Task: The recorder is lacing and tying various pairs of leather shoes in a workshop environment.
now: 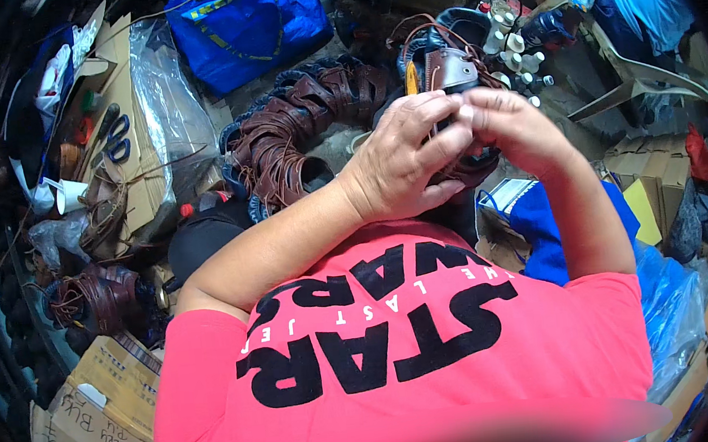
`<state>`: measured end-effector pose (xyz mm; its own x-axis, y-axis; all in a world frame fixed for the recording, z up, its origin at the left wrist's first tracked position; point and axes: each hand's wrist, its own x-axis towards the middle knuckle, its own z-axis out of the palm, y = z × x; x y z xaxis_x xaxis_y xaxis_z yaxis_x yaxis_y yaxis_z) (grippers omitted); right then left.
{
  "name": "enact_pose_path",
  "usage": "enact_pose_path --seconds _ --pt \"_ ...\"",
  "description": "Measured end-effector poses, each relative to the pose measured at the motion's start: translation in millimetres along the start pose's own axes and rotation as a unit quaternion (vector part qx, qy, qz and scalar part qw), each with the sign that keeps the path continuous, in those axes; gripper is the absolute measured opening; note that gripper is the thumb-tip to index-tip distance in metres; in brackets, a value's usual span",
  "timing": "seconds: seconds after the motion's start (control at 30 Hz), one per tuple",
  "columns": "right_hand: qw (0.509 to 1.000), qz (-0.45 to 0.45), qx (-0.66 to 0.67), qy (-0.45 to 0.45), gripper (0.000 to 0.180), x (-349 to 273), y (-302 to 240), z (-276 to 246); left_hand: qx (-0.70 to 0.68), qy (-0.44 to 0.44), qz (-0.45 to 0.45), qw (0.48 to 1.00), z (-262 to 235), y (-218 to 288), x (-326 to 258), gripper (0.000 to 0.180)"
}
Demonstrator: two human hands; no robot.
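In front of my chest both hands meet over a dark brown leather shoe upper (451, 65) with an eyelet and thin leather lace. My left hand (415, 143) is closed, its fingers bent over the near part of the leather, which they partly hide. Fingertip to fingertip with it, my right hand (511, 121) makes a pinch; whatever lies in the pinch is hidden. A yellow-orange handle (411, 79) stands up just beyond my left fingers. Beyond my left forearm, several brown shoe uppers (279, 147) are lined up closely in a curved row.
A blue bag (255, 30) lies at the far side. Small white-capped bottles (512, 48) cluster to the far right. At left, scissors (118, 141) rest by cardboard (132, 89), with more brown uppers (102, 301) nearer. Blue cloth (546, 224) and plastic lie under my right arm.
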<state>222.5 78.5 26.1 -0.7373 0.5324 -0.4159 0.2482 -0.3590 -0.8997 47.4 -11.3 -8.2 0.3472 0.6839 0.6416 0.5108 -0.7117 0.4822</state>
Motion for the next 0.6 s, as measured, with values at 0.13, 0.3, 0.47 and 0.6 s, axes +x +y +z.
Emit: enact_pose_path --seconds 0.13,0.3,0.47,0.6 --pt "0.986 -0.122 0.108 0.044 0.027 10.0 -46.5 -4.4 0.123 -0.092 -0.047 0.987 -4.7 6.2 -4.8 0.043" --pt "0.932 -0.360 0.033 -0.027 0.042 4.2 -108.4 -1.2 0.157 -0.206 -0.038 0.965 -15.7 10.3 -3.1 0.038" --pt "0.854 -0.418 -0.237 0.197 0.034 3.8 -100.4 -9.9 0.140 -0.285 -0.151 0.936 -16.9 9.6 -7.2 0.052" --pt "0.957 -0.157 -0.226 0.093 0.027 8.9 -50.2 -28.1 0.111 -0.223 -0.179 0.952 -13.9 3.5 -16.2 0.050"
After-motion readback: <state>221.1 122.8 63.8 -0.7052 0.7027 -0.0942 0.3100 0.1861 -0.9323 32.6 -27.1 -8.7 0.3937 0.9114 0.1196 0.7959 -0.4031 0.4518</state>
